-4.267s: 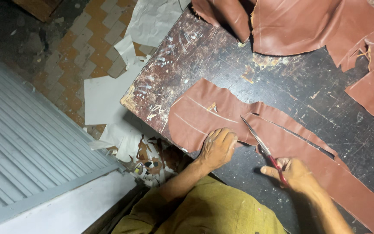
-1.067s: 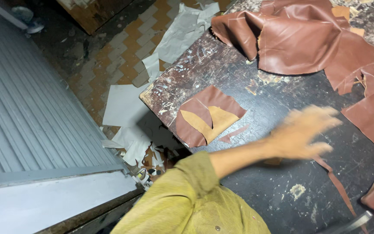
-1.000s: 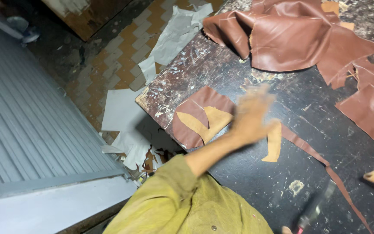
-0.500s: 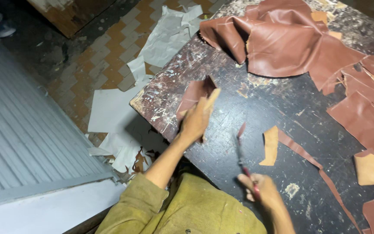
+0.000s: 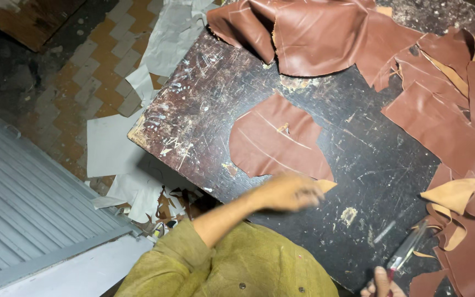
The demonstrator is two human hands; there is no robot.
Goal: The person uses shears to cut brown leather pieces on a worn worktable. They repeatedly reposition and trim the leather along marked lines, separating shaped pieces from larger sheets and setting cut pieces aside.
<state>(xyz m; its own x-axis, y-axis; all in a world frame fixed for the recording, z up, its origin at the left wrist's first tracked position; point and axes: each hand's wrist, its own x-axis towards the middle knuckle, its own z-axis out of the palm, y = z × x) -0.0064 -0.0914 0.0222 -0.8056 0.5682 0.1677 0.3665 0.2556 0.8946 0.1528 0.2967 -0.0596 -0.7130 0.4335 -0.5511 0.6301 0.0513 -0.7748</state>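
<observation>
Two hands work over a dark, scratched surface [image 5: 210, 99] flecked with pale marks. Left hand [image 5: 290, 191], blurred, lies at the near edge of a flat brown leather piece [image 5: 276, 140]; its grasp cannot be told. Right hand [image 5: 380, 285] grips scissors [image 5: 405, 253]. More leather [image 5: 325, 33] heaps along the far and right sides. Grey paper scraps [image 5: 111, 148] litter the patterned tile floor [image 5: 92, 66].
</observation>
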